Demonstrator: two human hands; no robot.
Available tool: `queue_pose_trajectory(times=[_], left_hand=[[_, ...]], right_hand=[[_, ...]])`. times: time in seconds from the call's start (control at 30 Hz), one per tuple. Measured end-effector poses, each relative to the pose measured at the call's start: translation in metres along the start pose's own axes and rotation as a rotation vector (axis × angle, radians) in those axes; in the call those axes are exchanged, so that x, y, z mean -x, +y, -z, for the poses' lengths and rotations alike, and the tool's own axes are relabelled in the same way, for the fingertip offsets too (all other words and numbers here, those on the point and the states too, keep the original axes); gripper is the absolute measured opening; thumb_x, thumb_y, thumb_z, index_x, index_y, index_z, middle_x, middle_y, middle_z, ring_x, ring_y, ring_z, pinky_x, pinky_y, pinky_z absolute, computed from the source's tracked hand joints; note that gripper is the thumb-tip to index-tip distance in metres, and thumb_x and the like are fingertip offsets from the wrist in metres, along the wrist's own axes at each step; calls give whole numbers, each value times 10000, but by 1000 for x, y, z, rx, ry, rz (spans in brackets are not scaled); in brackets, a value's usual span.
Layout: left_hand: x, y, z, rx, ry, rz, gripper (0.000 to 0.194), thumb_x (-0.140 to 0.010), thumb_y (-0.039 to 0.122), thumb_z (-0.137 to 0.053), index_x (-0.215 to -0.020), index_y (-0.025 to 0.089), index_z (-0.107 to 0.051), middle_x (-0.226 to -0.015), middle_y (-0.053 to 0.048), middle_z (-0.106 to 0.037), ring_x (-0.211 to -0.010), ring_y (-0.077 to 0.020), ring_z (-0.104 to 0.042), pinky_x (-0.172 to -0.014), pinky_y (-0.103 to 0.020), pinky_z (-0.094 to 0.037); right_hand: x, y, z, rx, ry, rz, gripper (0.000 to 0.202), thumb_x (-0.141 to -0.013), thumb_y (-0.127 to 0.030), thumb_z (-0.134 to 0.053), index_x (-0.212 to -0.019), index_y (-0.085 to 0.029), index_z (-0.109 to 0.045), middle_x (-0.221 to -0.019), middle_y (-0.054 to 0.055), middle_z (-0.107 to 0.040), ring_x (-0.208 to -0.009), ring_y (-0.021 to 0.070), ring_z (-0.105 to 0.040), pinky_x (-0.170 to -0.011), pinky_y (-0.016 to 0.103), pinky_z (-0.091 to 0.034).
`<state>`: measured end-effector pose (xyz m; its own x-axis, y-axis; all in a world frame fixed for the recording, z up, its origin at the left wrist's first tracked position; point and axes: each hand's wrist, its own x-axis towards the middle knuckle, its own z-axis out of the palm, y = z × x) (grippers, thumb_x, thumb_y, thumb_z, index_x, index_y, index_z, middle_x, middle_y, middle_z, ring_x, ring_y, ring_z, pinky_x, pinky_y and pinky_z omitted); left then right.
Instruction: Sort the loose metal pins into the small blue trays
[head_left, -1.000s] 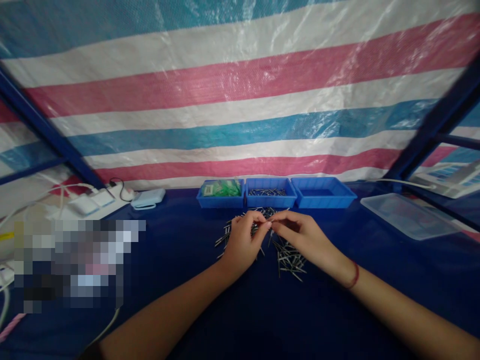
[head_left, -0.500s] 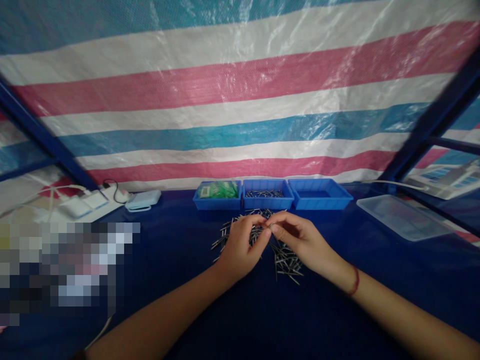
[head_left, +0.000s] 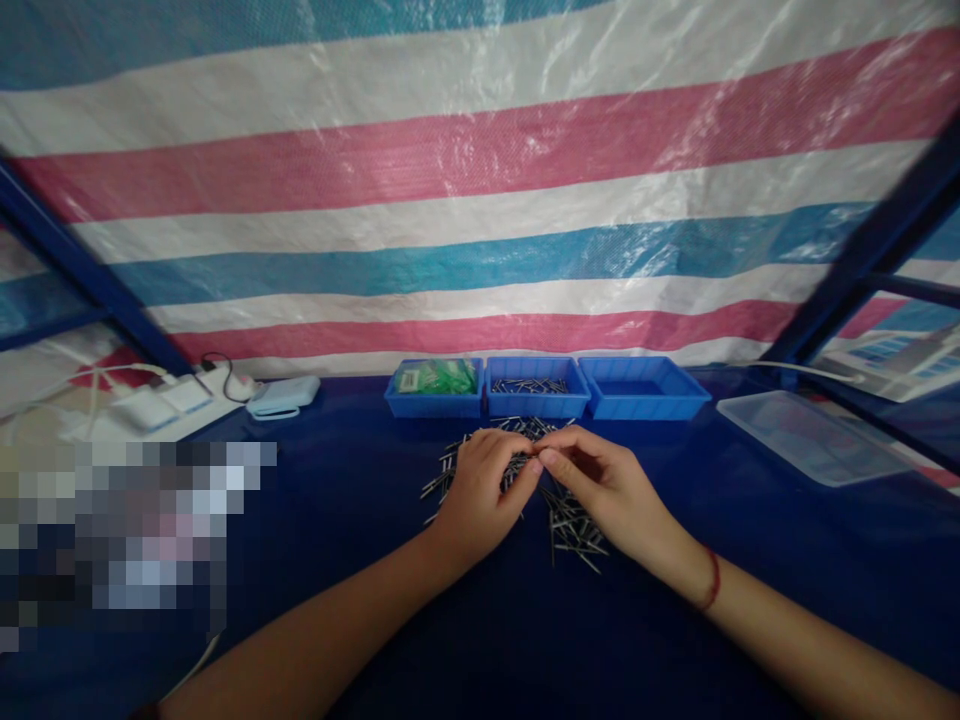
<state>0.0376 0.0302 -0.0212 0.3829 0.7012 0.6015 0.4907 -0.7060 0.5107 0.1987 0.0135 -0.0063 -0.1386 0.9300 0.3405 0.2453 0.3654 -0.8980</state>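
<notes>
My left hand (head_left: 486, 490) and my right hand (head_left: 607, 490) meet at the fingertips over a pile of slim metal pieces that look like blind rivets (head_left: 574, 530). Thumb and forefinger of each hand are pinched together. Whatever sits between the tips is too small and covered to make out. Part of the pile is hidden beneath my hands; loose pieces stick out to the left and towards me on the right. A red cord circles my right wrist.
Behind the pile stand three blue bins: one with green packets (head_left: 442, 378), one with similar metal pieces (head_left: 531, 386), and a right-hand bin (head_left: 645, 400). A translucent lid (head_left: 810, 440) lies right. A power strip (head_left: 180, 400) and a light blue device (head_left: 282, 398) are left.
My hands stay pinched together in nearly the same place, with only slight finger movement. The camera view has shifted a little.
</notes>
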Motion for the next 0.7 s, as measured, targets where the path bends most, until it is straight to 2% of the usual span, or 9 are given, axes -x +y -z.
queue_pose_trajectory(times=[0.13,0.23,0.37,0.47,0.7], left_hand=[[0,-2,0,11,-27,-3,101,-894,221,-479,-923,199,-574,-912,-49,-648,-902,-199,-562,-822,-360,-410],[0,-1,0,6,-28,5,98,-894,218,-481,-900,196,-576,-890,-46,-648,-875,-194,-561,-807,-354,-412],[0,1,1,-8,36,29,61,-873,212,-514,-892,198,-570,-874,-41,-643,-897,-201,-546,-801,-350,-415],[-1,1,2,-10,76,31,52,-870,200,-518,-886,198,-568,-873,-36,-643,-906,-199,-540,-808,-347,-413],[-1,1,4,5,80,23,64,-871,215,-524,-917,217,-569,-921,-37,-640,-930,-198,-551,-818,-349,-413]], right_hand=[[0,-1,1,44,-5,65,163,-832,-323,-573,-909,-215,-668,-866,44,-665,-781,176,-612,-687,311,-486],[0,0,1,67,21,85,144,-822,-306,-593,-907,-217,-668,-839,35,-653,-723,157,-589,-636,293,-469],[0,3,2,92,63,83,122,-818,-304,-601,-876,-208,-649,-804,24,-628,-657,137,-554,-588,278,-444],[-1,5,2,120,42,100,115,-828,-298,-589,-876,-208,-644,-806,25,-621,-658,137,-551,-589,280,-442],[-2,4,1,200,-29,147,113,-854,-298,-554,-853,-213,-627,-799,29,-612,-717,155,-569,-641,287,-457]])
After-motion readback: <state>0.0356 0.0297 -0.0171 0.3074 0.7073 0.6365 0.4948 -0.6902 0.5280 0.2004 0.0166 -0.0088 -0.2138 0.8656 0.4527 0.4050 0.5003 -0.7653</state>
